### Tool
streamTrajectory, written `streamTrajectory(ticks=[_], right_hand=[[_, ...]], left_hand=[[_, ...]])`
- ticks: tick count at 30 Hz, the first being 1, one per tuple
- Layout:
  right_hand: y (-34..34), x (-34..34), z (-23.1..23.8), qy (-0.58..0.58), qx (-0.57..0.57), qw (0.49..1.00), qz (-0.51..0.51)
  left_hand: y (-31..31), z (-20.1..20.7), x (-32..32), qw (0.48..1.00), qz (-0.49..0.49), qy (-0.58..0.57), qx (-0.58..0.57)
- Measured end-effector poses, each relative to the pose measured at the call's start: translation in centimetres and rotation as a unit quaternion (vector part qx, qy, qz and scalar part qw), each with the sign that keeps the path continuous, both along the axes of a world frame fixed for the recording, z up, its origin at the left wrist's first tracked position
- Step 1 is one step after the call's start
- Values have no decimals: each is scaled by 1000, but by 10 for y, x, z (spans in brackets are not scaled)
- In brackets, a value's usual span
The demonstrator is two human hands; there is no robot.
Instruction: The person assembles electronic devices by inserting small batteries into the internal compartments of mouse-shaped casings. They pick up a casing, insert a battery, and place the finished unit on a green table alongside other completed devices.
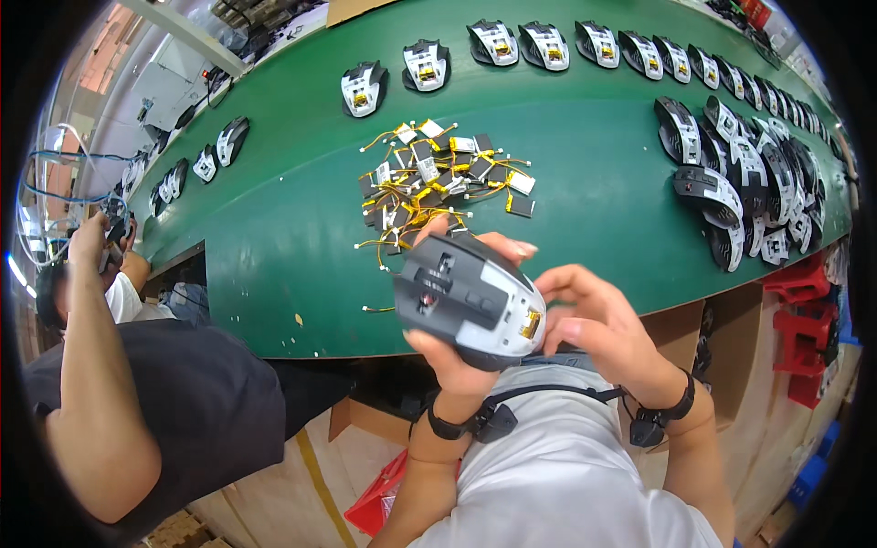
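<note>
Green worktop (283, 265) with a battery pile (434, 178) on it; left hand (457, 373) has its fingers round a computer mouse (470, 301) over the near edge, right hand (610, 327) curls beside it, can't tell if gripping.

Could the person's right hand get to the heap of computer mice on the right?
Probably yes: mostly bare green tabletop shows between the right hand and the heap, though it's beside the mouse in the left hand.
</note>
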State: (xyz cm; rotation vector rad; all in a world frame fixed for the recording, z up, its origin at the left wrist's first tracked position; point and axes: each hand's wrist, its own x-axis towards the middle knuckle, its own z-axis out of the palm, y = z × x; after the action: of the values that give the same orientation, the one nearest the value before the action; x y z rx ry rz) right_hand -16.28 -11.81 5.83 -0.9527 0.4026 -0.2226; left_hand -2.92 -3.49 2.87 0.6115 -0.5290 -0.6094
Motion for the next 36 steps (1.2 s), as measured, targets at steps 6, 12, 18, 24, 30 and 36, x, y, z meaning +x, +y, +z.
streamTrajectory(ticks=[6, 12, 18, 24, 30, 36], right_hand=[[2, 5, 5, 40, 35, 997, 59], [2, 8, 3, 31, 62, 996, 57], [5, 10, -5, 30, 90, 995, 42], [4, 15, -3, 39, 96, 994, 35], [3, 18, -10, 60, 99, 992, 52], [6, 19, -13, 71, 124, 989, 42]], left_hand=[[5, -2, 0, 997, -66, -3, -44], [6, 0, -3, 998, -47, -13, -33], [6, -6, 2, 997, -60, -31, -24], [6, -6, 1, 999, -46, -19, -9], [11, -6, -1, 998, -29, -41, 27], [12, -13, -3, 999, -20, -39, 25]])
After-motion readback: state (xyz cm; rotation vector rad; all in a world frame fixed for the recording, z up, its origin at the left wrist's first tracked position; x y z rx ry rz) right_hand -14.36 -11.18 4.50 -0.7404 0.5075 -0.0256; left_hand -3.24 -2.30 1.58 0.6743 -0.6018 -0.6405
